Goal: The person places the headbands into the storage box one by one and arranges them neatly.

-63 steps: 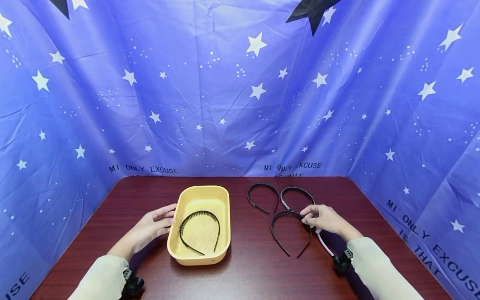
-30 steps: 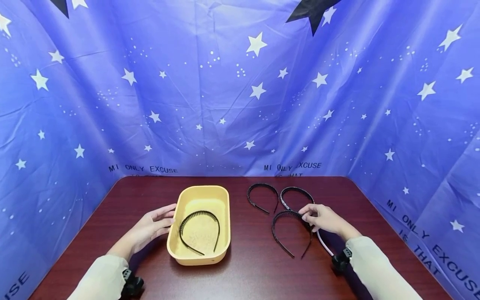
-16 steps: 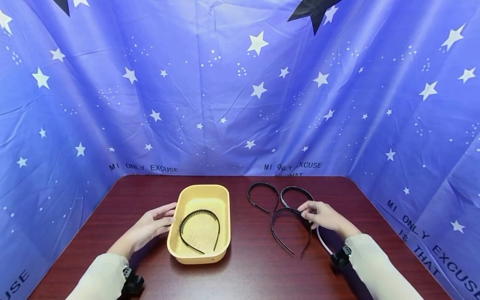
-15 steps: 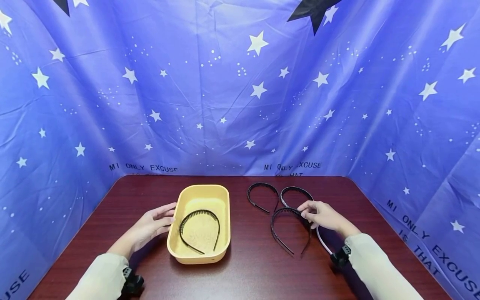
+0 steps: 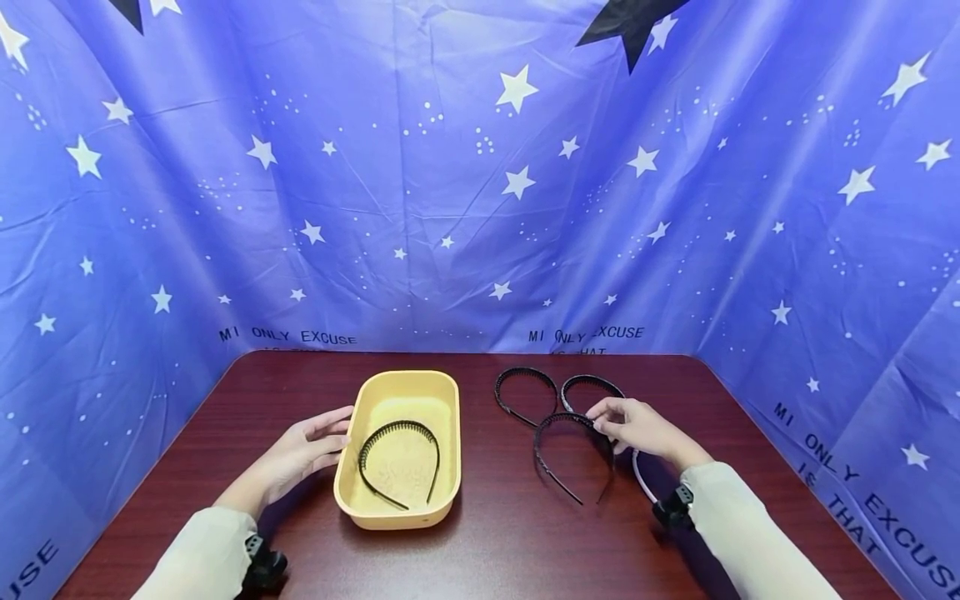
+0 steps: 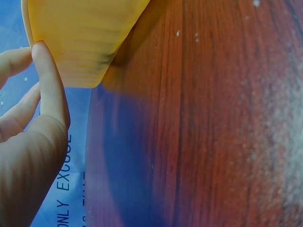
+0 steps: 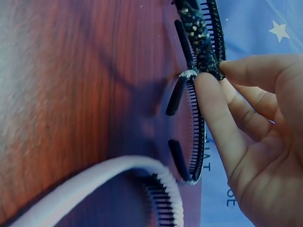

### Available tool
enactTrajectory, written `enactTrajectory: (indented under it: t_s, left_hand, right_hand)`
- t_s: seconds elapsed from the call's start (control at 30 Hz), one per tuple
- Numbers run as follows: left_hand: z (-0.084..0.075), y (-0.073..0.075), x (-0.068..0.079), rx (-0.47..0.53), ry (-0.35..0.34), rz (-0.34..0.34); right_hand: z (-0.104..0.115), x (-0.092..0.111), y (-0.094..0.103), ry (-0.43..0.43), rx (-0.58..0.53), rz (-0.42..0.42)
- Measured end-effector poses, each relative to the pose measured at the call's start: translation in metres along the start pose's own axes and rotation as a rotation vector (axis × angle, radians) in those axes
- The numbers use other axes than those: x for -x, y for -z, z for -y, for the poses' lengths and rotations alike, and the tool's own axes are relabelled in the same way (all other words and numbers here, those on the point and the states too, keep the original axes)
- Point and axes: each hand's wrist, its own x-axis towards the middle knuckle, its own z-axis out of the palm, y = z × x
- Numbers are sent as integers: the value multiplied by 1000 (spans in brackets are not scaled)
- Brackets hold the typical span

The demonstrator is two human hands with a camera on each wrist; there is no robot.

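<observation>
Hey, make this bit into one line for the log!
left hand: touches yellow tray | right hand: pinches glittery headband | in tray: black headband | on table: white headband, another black headband

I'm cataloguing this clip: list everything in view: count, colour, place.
Table: one, reddish-brown, foreground.
Backdrop: one, starry blue, around table.
Tray: one, yellow, left of centre.
Inner headband: one, black, in tray.
Held headband: one, glittery black, right of tray.
Rear headbands: two, black (one silvery-edged), behind it.
Pale headband: one, whitish, rightmost, partly hidden.
Wrist cameras: two, black, at cuffs.
Sleeves: two, pale, forearms.
Left hand: one, bare, touching tray.
Right hand: one, bare, pinching held headband.
</observation>
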Motion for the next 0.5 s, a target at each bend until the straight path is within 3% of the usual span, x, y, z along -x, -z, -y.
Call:
enactTrajectory:
  t_s: [0.5]
  left_hand:
    - [0, 1, 1, 2, -4, 0]
  right_hand:
    - [19, -18, -5, 22, 6, 18]
